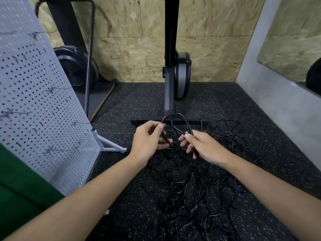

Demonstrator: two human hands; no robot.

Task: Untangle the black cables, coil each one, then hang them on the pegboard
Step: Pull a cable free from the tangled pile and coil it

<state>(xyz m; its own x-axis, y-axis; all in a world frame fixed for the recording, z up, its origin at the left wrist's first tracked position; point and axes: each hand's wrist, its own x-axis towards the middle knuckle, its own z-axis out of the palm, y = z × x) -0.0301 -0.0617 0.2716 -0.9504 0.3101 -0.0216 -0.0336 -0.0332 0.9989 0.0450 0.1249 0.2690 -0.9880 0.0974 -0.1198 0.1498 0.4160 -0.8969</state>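
Observation:
A tangle of thin black cables sprawls over the speckled black floor mat in front of me. My left hand pinches one black cable between thumb and fingers. My right hand grips the same cable a little to the right. Between the hands the cable rises in small loops above the pile. The grey pegboard stands on the left, tilted in view, with several metal hooks sticking out of it; nothing hangs on them.
The pegboard's metal foot reaches onto the mat near my left hand. A black machine post with a flat base bar stands just behind the cables. A fan-wheel machine sits back left. A grey wall borders the right.

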